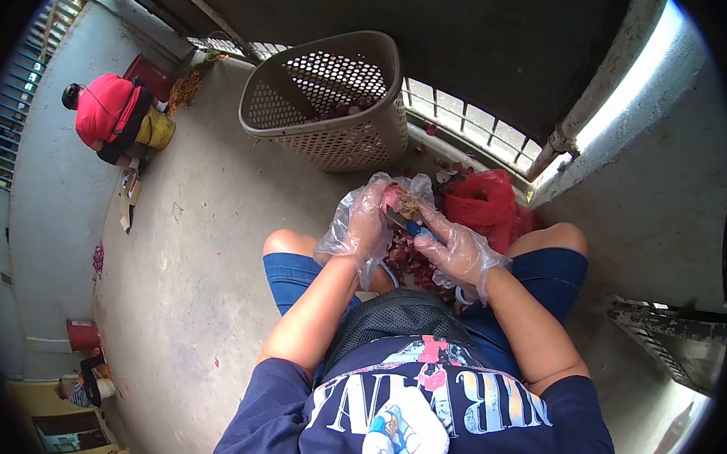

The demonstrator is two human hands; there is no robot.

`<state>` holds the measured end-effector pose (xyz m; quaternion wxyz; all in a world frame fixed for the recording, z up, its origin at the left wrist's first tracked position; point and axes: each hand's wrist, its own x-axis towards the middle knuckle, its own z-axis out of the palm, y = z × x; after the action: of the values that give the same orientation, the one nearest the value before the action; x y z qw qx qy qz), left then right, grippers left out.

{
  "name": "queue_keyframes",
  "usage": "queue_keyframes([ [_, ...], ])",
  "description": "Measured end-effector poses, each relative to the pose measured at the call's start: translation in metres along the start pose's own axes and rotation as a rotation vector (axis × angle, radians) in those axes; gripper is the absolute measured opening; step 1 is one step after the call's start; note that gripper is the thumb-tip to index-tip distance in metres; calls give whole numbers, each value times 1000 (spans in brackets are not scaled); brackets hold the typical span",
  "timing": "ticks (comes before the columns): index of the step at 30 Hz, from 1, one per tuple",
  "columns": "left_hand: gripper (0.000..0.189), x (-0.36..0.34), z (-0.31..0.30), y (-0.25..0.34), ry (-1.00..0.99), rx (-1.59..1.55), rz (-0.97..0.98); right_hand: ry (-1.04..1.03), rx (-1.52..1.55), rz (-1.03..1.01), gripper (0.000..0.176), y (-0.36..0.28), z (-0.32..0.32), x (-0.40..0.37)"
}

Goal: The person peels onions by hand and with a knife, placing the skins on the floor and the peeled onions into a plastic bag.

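Note:
A reddish onion (393,197) with dry, stringy roots is held by my left hand (367,215), which wears a clear plastic glove. My right hand (458,250), gloved the same way, grips a small knife (398,218) with a dark blade and a blue handle. The blade lies against or very near the onion, between the two hands. Dark red peels (415,267) are heaped below my hands, between my knees. Beyond my right hand lies a red mesh bag (481,204).
A tall perforated basket (347,148) with reddish pieces inside stands ahead by the barred gate. A person in a red top (107,108) bends at the far left near a yellow container (156,129). Another person (80,393) is at the lower left by a red bucket (83,336).

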<state>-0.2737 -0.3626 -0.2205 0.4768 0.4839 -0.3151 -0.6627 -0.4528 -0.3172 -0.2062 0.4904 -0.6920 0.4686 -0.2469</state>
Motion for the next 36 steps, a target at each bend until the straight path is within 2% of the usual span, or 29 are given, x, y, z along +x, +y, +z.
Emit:
queue_keyframes([
  [1,33,0,2,2,-26,100,113,8,10,5,65,0,0,0],
  [2,33,-1,4,3,-27,99,112,9,10,7,65,0,1,0],
  [4,32,-7,11,8,41,-34,-14,36,13,-9,65,0,2,1],
  [5,32,-7,12,10,39,-36,-14,38,10,-7,65,2,1,1],
  [7,32,-9,10,17,8,-89,-170,57,-36,-121,64,1,1,1],
  [8,32,-11,12,21,10,-87,-172,56,-32,-120,64,-4,-3,0],
  [10,33,-14,16,30,51,11,-269,-99,-136,93,64,-17,-15,-2],
  [11,33,-10,12,26,54,12,-267,-101,-135,89,64,-14,-14,-3],
  [13,33,0,6,19,31,-56,-321,-62,-73,-55,64,-8,-13,-5],
  [16,29,-3,5,24,-7,-46,-377,-112,-51,-2,65,-12,-15,-6],
  [20,29,-2,-6,25,-71,51,-395,-123,-78,-3,65,-21,-19,-9],
  [23,29,-3,-2,26,-78,67,-328,-148,-81,20,66,-22,-19,-9],
  [25,29,-5,5,24,11,2,-330,-64,-34,-18,67,-13,-12,-7],
  [29,29,-12,12,24,101,37,-288,-83,-63,22,68,-9,-11,-6],
  [31,28,-7,1,23,-65,12,-326,-109,-72,-50,67,-4,-10,-5],
  [36,28,1,-15,18,-95,60,-343,-168,-75,-68,66,-10,-17,-8],
])
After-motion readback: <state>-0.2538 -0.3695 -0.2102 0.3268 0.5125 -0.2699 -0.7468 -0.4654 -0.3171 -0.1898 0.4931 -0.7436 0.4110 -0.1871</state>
